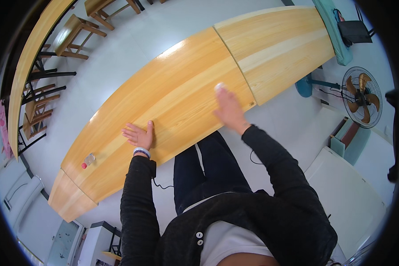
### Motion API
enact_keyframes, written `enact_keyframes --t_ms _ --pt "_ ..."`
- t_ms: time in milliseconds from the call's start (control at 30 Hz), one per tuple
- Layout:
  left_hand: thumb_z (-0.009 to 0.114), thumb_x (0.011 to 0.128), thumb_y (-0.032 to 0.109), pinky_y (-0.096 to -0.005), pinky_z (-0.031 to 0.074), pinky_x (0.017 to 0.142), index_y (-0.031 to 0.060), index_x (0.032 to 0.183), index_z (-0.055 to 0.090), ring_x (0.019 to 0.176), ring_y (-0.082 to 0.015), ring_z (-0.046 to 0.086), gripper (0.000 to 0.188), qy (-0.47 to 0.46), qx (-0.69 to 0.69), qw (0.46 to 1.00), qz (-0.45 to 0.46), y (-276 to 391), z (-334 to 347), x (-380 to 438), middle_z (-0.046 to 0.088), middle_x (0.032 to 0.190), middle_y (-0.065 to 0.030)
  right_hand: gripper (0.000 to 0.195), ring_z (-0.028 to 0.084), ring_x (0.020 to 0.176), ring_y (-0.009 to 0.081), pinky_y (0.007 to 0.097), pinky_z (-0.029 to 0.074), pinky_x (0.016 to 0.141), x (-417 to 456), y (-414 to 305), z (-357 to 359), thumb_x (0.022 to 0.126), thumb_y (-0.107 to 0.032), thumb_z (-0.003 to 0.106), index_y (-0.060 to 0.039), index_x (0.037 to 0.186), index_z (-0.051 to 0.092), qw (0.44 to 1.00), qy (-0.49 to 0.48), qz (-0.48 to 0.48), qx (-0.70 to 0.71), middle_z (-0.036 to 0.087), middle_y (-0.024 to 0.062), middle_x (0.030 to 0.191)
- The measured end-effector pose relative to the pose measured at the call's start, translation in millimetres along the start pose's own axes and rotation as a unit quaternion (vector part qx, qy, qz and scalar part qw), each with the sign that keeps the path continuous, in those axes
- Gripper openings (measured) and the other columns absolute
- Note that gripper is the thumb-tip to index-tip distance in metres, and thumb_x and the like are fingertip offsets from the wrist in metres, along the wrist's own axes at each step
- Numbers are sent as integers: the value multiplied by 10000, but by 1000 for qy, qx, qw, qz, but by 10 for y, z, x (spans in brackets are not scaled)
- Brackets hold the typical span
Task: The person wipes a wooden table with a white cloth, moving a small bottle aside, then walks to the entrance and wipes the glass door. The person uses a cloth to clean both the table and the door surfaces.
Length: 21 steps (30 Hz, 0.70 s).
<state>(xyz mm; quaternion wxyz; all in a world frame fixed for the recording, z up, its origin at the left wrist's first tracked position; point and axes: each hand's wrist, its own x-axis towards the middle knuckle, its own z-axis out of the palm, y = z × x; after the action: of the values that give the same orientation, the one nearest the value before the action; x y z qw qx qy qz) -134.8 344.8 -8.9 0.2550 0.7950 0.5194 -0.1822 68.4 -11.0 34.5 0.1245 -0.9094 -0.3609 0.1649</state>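
Observation:
Before me stretches a wooden table [173, 99] made of joined panels. My left hand [140, 135] is flat on or just over its surface, fingers spread, holding nothing; a bracelet circles the wrist. Over the table near the right-hand seam is my right hand [230, 108], blurred and stretched forward. A small white patch [220, 86] shows at its fingertips; whether it is a held thing or glare I cannot tell. To the left of my left hand, a small clear bottle [90, 158] with a red cap is on the table.
An electric fan [362, 97] stands on the right beyond the table's near edge. Wooden stools [71, 36] and another long table [21, 83] are at the far left. A green cushioned piece [335, 36] and a black bag [354, 31] adjoin the table's right end.

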Motion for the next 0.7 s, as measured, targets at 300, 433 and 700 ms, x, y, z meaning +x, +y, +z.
enact_keyframes --t_ms 300,433,700 --pt "525 841 838 -655 -82 1192 29 1624 -119 1533 -460 -249 1297 -12 -5 1000 0 61 -32 14 -217 1648 -328 888 267 1490 506 555 189 1247 -499 -923 617 881 -290 695 125 1541 269 989 69 32 125 295 351 1590" --pt "521 840 841 -655 -79 1193 16 1620 -118 1534 -464 -241 1303 -15 -3 1000 0 17 -31 33 -210 1648 -334 818 339 1487 388 468 235 1242 -529 -1641 530 900 -388 714 49 1511 392 972 -22 -158 175 384 261 1579" --pt "505 853 830 -653 -74 1196 -22 1613 -96 1533 -479 -229 1290 -23 7 1000 12 126 -83 -54 -175 1648 -353 825 252 1515 482 586 194 1231 -576 117 309 939 -317 652 127 1535 294 990 122 59 -38 296 349 1596"
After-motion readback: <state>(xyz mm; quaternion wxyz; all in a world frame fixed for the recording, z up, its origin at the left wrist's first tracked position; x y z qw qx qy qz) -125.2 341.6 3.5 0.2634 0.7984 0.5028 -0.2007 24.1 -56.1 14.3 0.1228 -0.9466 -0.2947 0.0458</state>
